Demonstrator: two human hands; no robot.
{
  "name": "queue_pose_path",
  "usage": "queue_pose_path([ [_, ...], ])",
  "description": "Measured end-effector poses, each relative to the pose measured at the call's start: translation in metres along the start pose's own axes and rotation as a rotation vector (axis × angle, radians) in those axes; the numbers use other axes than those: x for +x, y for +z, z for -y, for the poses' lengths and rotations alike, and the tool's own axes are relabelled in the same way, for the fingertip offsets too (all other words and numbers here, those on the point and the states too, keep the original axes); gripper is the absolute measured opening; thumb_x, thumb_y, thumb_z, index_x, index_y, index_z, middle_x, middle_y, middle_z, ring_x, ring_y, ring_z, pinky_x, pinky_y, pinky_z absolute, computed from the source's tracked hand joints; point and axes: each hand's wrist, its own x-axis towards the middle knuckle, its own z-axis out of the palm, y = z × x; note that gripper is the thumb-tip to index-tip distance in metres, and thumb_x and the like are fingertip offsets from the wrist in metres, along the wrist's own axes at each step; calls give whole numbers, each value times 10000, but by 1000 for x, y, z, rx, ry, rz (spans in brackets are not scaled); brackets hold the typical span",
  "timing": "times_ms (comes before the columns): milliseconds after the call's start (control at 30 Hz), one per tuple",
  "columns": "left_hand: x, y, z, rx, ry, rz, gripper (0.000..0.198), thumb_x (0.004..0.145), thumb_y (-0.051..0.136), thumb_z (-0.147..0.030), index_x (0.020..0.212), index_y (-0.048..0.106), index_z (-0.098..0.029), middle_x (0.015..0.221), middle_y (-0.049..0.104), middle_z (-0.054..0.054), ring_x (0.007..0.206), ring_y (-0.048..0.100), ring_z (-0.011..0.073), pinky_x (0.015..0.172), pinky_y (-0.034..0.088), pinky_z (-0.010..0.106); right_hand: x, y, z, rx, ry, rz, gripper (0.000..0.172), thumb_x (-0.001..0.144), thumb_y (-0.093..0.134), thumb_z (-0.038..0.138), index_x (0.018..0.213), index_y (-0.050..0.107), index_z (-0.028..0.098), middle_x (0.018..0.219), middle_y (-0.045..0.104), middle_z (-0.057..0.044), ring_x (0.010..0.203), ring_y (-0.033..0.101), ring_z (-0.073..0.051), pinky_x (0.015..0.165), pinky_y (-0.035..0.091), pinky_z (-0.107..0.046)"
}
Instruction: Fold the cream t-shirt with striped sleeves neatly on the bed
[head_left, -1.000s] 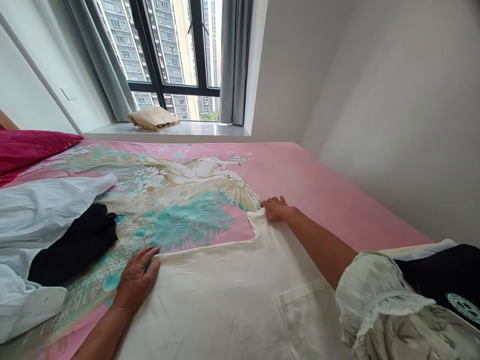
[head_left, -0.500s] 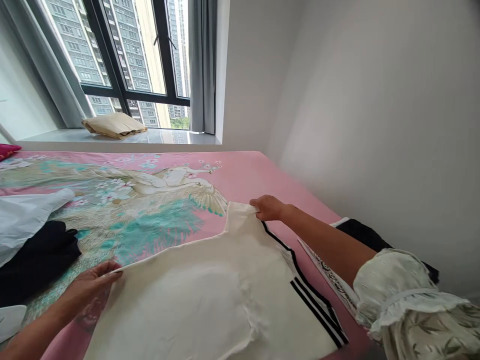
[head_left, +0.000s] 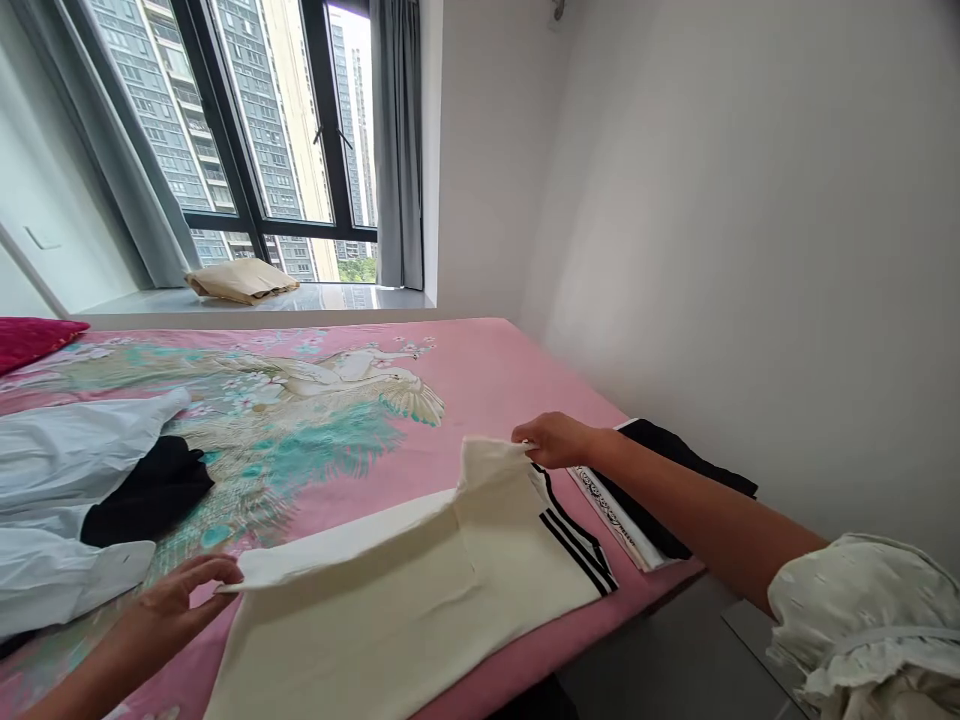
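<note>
A cream garment (head_left: pixel 360 610) with black stripes along its right side lies across the near edge of the bed, partly folded over along its far edge. My left hand (head_left: pixel 187 595) pinches its left corner between thumb and fingers. With closed fingers, my right hand (head_left: pixel 559 440) grips the upper right corner, close to the striped part. The cloth between both hands is slightly raised along the fold. Whether it is a shirt or another kind of garment, I cannot tell.
White clothing (head_left: pixel 82 450) and a black garment (head_left: pixel 154 490) lie at the left of the pink bedsheet (head_left: pixel 487 370). Folded dark clothes (head_left: pixel 675 460) and a white patterned one (head_left: pixel 611 510) rest at the right edge. A beige folded bundle (head_left: pixel 244 280) sits on the windowsill.
The cream garment has shifted and its far edge now folds over, showing a lighter strip. Both hands keep their grip. The view has tilted up and turned slightly left.
</note>
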Motion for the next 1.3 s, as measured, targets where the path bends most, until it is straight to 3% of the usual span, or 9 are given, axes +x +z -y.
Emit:
queue_pose_path([
  [133, -35, 19, 16, 96, 216, 187, 327, 753, 481, -560, 717, 685, -306, 1013, 681, 7, 956, 628, 209, 874, 482, 316, -38, 42, 33, 1, -42, 73, 344, 709, 511, 147, 1012, 619, 270, 855, 691, -20, 811, 637, -206, 654, 363, -257],
  [333, -91, 39, 25, 145, 98, 187, 350, 784, 464, -305, 1067, 656, -230, 1237, 585, 115, 1119, 564, 235, 959, 448, 348, -97, 132, 77, 64, -38, 203, 299, 688, 488, 124, 953, 610, 189, 890, 654, -97, 800, 633, -265, 657, 403, -319],
  [433, -107, 35, 23, 116, 38, 126, 382, 802, 458, -316, 1135, 612, -209, 1233, 588, 107, 1154, 536, 217, 998, 419, 332, -109, 140, 82, 162, 18, 180, 329, 704, 480, 171, 1011, 596, 190, 925, 625, -100, 817, 612, -260, 683, 416, -339],
  [567, -114, 28, 11, 124, 13, 18, 362, 793, 483, -388, 1061, 624, -191, 1124, 644, 89, 1079, 577, 227, 976, 446, 356, -107, 127, 84, 287, 86, 98, 422, 722, 492, 262, 1132, 570, 204, 1025, 588, -103, 937, 558, -256, 798, 418, -365],
  [767, -127, 56, -55, 50, 191, -56, 265, 825, 511, -411, 993, 646, -256, 1057, 660, 55, 997, 622, 206, 890, 514, 341, -106, 148, 107, 234, 26, 4, 676, 600, 478, 68, 1265, 470, 188, 1224, 505, -113, 1110, 454, -251, 955, 338, -381],
  [967, -143, 109, -158, -86, 411, 187, 279, 864, 482, -320, 1103, 620, -276, 1175, 639, 59, 1129, 571, 203, 970, 495, 356, -98, 173, 110, 384, 124, -112, 338, 862, 323, 145, 1066, 588, 190, 983, 611, -87, 938, 546, -212, 851, 411, -344],
  [1067, -131, 131, -197, -115, 519, 315, 351, 879, 429, -252, 1206, 555, -254, 1256, 594, 64, 1210, 506, 217, 1040, 427, 425, -93, 168, 100, 531, 197, -236, 330, 909, 272, 206, 1012, 585, 191, 942, 627, -75, 903, 564, -194, 849, 422, -326],
  [1167, -113, 151, -219, -128, 560, 378, 403, 882, 387, -204, 1269, 496, -218, 1323, 539, 81, 1259, 451, 229, 1074, 375, 470, -94, 159, 94, 534, 145, -233, 320, 822, 385, 163, 1095, 547, 201, 1060, 599, -71, 995, 535, -193, 914, 394, -325],
  [1300, -100, 170, -229, -124, 542, 372, 408, 883, 359, -177, 1270, 488, -199, 1312, 546, 94, 1263, 446, 226, 1078, 357, 494, -99, 159, 97, 369, 34, -73, 517, 640, 472, 77, 1137, 528, 207, 1098, 561, -71, 1031, 491, -227, 906, 377, -359],
])
